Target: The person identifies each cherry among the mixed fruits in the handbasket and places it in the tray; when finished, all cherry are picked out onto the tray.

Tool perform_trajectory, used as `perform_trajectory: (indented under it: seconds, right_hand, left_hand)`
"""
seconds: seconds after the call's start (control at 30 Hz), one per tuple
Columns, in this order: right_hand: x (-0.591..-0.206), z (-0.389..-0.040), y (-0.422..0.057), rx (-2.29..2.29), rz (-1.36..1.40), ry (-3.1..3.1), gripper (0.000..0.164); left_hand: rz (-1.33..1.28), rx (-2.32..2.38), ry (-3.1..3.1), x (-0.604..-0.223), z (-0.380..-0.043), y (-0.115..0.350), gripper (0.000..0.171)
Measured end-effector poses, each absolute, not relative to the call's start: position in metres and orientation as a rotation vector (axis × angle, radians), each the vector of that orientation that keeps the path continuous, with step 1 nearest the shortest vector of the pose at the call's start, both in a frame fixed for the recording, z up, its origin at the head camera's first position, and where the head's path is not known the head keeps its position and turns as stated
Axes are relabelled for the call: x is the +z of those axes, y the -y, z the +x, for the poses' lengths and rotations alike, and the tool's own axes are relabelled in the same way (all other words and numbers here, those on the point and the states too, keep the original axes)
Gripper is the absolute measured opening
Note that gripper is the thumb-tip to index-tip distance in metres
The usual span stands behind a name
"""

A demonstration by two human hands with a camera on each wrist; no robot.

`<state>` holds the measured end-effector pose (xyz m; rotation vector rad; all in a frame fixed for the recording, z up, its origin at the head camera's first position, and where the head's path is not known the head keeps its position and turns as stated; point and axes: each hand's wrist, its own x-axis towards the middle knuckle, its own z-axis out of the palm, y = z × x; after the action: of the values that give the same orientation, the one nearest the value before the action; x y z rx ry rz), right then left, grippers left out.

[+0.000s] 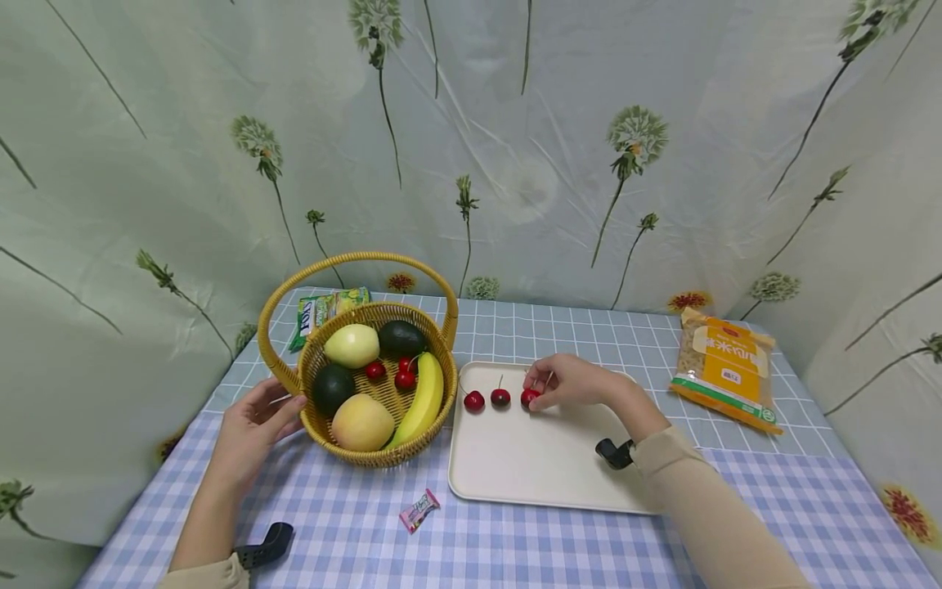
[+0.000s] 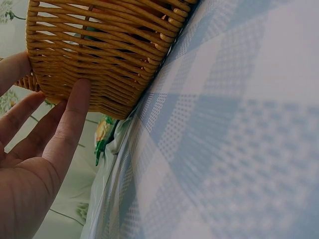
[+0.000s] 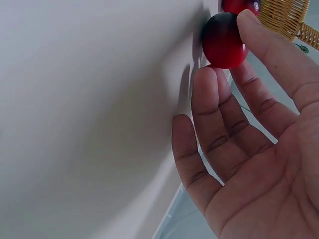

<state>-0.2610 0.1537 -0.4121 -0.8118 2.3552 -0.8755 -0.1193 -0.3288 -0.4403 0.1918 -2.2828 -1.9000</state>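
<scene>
With thumb and fingertips, my right hand (image 1: 570,383) pinches a dark red cherry (image 3: 225,41) at the tray's surface. Two more cherries with stems, one left (image 1: 474,402) and one middle (image 1: 500,397), lie in a row on the cream tray (image 1: 545,466). My left hand (image 1: 253,421) touches the left side of a woven basket (image 2: 107,55), its fingers fairly straight against the weave. Inside the basket are a banana (image 1: 423,402), a peach (image 1: 363,423), a pale green fruit (image 1: 352,346), two dark green fruits, one at the back (image 1: 401,338), and some red cherries (image 1: 405,379).
A small pink wrapped candy (image 1: 419,511) lies in front of the basket on the checked cloth (image 1: 353,540). Behind the basket is a green snack bag (image 1: 316,315). An orange-and-clear food bag (image 1: 727,368) lies at the back right. The basket's tall handle (image 1: 361,257) arches upward.
</scene>
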Motion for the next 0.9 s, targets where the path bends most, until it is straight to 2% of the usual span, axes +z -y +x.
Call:
perform_trajectory:
  seconds: [0.6, 0.9]
  right_hand:
    - [-0.4149, -0.2616, -0.1505, -0.857, -0.82, -2.359, 0.027]
    - [-0.4132, -0.259, -0.1524, -0.877, -0.811, -2.363, 0.03]
  left_hand:
    - [0.193, -1.917, 2.252, -0.4388, -0.1179, 0.3277, 0.045]
    - [0.192, -1.915, 2.265, -0.4384, -0.1185, 0.3274, 0.049]
